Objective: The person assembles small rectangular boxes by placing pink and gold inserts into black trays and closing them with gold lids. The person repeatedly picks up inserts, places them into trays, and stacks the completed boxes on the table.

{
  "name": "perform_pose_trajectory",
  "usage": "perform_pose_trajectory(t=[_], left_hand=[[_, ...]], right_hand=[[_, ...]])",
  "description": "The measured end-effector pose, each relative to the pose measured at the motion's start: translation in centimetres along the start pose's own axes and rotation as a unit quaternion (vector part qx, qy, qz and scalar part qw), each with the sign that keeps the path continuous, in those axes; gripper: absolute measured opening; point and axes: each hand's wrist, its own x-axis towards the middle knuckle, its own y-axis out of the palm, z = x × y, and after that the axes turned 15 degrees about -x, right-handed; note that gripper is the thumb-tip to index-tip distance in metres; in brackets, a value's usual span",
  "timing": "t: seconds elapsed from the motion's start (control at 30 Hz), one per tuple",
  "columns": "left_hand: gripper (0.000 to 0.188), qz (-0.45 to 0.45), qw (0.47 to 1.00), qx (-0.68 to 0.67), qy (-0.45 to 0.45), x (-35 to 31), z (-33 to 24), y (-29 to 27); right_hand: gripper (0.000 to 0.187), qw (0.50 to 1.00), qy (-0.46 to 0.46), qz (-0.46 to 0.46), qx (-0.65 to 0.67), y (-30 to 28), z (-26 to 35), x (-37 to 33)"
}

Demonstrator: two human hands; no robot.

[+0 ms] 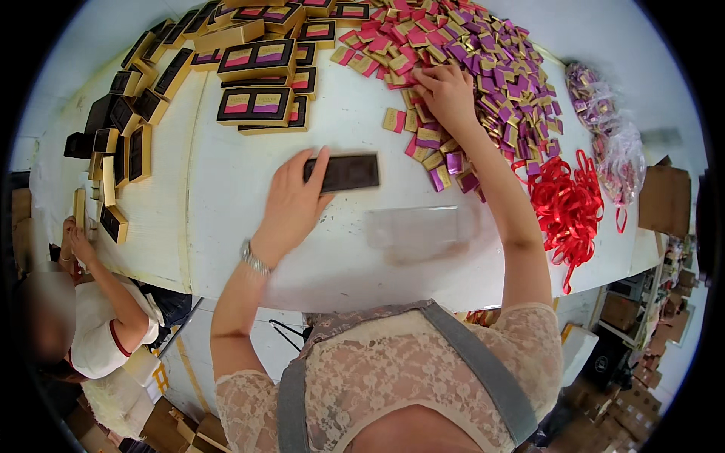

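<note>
My left hand (296,198), with a metal watch band at the wrist, grips the left end of a shallow black box with gold edges (355,172) just above the table. Its inside looks dark, with nothing that I can make out in it. Up at the right, my right hand (451,94) reaches into a wide heap of small wrapped squares (495,75) in pink, purple and gold. The fingers are bent and apart over the pieces, and their tips are partly lost among them. A clear plastic cover (417,230) lies on the table nearer to me.
Stacked gold-edged boxes with pink and purple squares (255,106) stand at the far left, beside several black-and-gold boxes (172,74). Red ribbons (566,208) lie in a tangle to the right, near clear bags (621,162). A co-worker's hands (78,240) handle a box at left.
</note>
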Motion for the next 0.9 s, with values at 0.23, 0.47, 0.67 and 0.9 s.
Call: perform_pose_trajectory(t=[0.23,0.47,0.67,0.9], left_hand=[[0.087,-0.042,0.972,-0.231,-0.023,4.2,1.6,2.9],[0.076,-0.036,0.990,-0.074,0.117,3.8,2.1,3.7],[0.059,-0.024,0.991,-0.042,0.123,4.0,1.2,3.0],[0.056,-0.039,0.994,-0.022,0.101,3.7,1.5,3.2]], right_hand=[[0.023,0.952,-0.199,-0.013,0.234,-7.6,9.5,-2.3],[0.027,0.951,-0.158,0.078,0.255,-8.0,7.9,-3.4],[0.030,0.990,-0.120,-0.011,-0.076,-1.4,-5.0,-1.0],[0.037,0.959,-0.211,-0.089,0.166,-7.6,5.0,-1.9]])
